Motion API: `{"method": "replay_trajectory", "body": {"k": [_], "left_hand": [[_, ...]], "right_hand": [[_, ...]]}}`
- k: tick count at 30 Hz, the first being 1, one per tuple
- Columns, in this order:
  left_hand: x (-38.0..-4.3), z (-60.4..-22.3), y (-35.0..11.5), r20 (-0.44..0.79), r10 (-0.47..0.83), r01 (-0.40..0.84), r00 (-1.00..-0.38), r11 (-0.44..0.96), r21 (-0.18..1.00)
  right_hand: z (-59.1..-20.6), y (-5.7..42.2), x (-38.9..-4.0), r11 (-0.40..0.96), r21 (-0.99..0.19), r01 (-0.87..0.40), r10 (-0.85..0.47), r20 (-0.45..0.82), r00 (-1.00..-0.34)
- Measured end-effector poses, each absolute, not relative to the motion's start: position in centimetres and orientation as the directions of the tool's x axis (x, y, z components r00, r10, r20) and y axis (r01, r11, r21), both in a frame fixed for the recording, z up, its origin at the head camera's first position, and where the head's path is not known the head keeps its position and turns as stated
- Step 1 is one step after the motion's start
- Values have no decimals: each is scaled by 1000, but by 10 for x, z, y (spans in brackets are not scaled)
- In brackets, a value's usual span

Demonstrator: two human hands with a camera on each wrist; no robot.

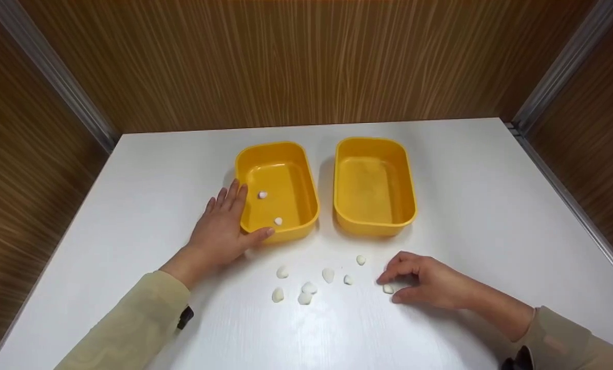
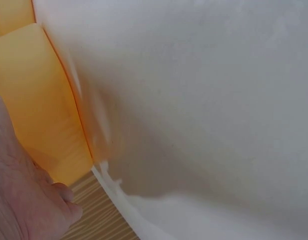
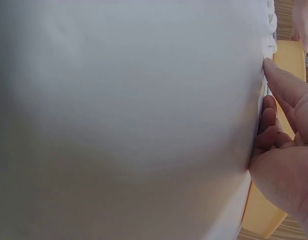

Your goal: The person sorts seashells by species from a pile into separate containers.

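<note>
Two yellow plastic bins stand side by side in the head view. My left hand (image 1: 219, 234) rests on the left bin (image 1: 314, 198), its straight fingers along the left rim and its thumb at the near corner. Two small white pebbles (image 1: 278, 221) lie inside that bin. My right hand (image 1: 429, 282) is low over the table, with thumb and forefinger on either side of a white pebble (image 1: 388, 289); the fingertips look slightly apart from it. In the right wrist view the pebble between the fingers cannot be made out.
The right bin (image 1: 375, 229) has no pebbles visible inside. Several loose pebbles (image 1: 328, 275) are scattered in front of the bins on the white table (image 1: 357, 334). Wood-grain panels (image 1: 311, 61) with metal corner posts enclose the back and sides.
</note>
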State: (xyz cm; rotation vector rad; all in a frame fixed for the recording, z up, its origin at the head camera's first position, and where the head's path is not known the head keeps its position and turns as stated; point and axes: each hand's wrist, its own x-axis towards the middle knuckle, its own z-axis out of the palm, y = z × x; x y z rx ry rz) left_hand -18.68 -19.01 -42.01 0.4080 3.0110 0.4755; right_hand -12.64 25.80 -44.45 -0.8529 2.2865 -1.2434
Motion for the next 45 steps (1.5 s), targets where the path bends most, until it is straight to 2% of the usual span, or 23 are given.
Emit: {"method": "replay_trajectory", "body": {"k": [10, 35, 45], "left_hand": [[-188, -422, -190, -17, 266, 249, -964, 920, 303], [-187, -423, -190, -18, 266, 248, -964, 918, 309], [-187, -421, -191, -15, 274, 256, -962, 918, 303]], "right_hand": [[-448, 258, -125, 335, -870, -362, -697, 30, -717], [-447, 253, -123, 394, -819, -418, -673, 52, -737], [-446, 252, -124, 439, -806, -396, -654, 16, -756]]}}
